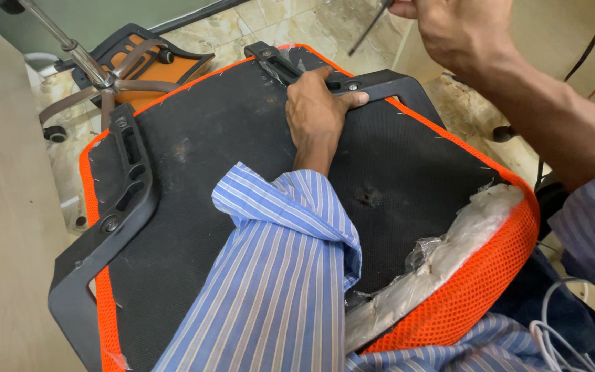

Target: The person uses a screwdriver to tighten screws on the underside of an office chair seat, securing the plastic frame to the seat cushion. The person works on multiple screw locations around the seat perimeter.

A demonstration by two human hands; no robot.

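Now the left hand (317, 110) clamps the black armrest bracket (373, 86) on the upturned orange-edged chair seat (242, 151) lying across the lap, while the right hand (459, 31) pinches a thin dark tool (370, 27) above it

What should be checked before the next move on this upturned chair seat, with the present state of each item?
1. Left hand steadies the far armrest bracket: ok.
2. Right hand grips the thin dark tool: ok.
3. Tool tip seated on the bracket screw: not ok, it is held above.
4. Seat rests underside up: ok.
5. Near bracket screws tight: cannot tell.
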